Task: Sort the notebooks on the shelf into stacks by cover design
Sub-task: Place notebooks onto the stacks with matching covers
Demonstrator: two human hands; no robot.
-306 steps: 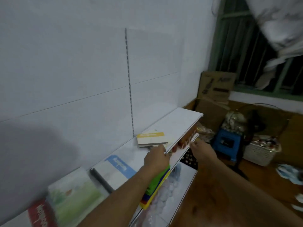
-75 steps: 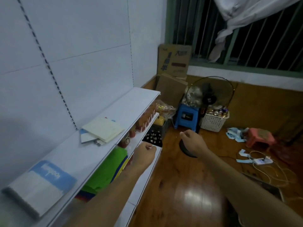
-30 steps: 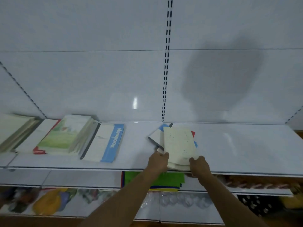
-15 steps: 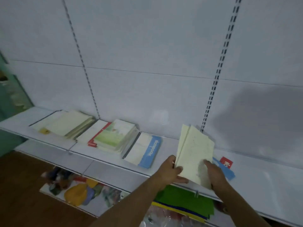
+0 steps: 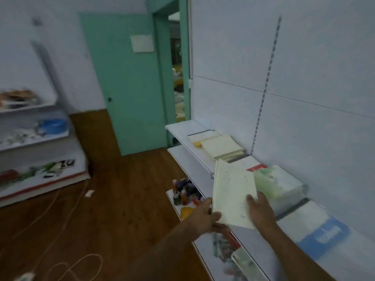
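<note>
Both hands, left hand (image 5: 205,217) and right hand (image 5: 260,211), hold 2 cream notebooks (image 5: 233,195); the matching cream stack (image 5: 222,148) lies straight ahead, farther along the shelf (image 5: 182,126).

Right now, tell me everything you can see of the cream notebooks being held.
The cream notebooks are a thin bunch with pale, faintly speckled paper covers, closed and tilted up, above the shelf's front edge. The left hand grips the near left corner, thumb on top; the right hand holds the near right edge. How many there are is unclear.
</note>
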